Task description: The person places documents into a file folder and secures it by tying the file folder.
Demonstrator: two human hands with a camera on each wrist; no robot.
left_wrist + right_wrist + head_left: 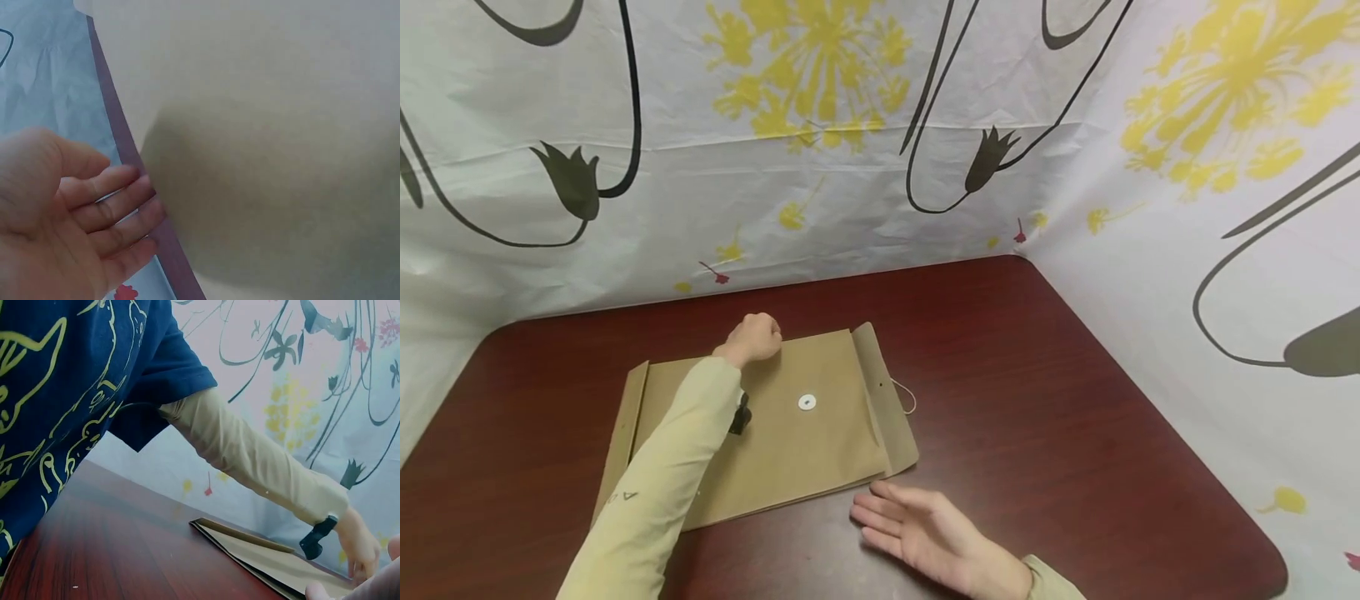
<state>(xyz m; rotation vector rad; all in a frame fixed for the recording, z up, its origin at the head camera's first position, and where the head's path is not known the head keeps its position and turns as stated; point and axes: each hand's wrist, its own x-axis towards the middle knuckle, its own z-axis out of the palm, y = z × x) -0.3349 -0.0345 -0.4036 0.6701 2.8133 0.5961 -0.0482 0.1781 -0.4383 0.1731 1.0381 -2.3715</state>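
A brown kraft paper document envelope (775,433) lies on the table, with a flap (880,392) folded out on its right. On its face is a white button (807,402), and a thin string (907,396) loops from the flap. My left hand (752,338) reaches across to the envelope's far edge. In the left wrist view that hand's loosely bent fingers (125,215) meet the edge, the thumb apart from the paper. My right hand (925,533) is by the near right corner, fingers extended and palm turned inward; whether it touches the envelope cannot be told.
The dark red wooden table (1037,417) extends right of the envelope. A white curtain (850,208) with flower prints hangs behind and along the right side. A black wrist camera (741,415) sits on the left sleeve, above the envelope.
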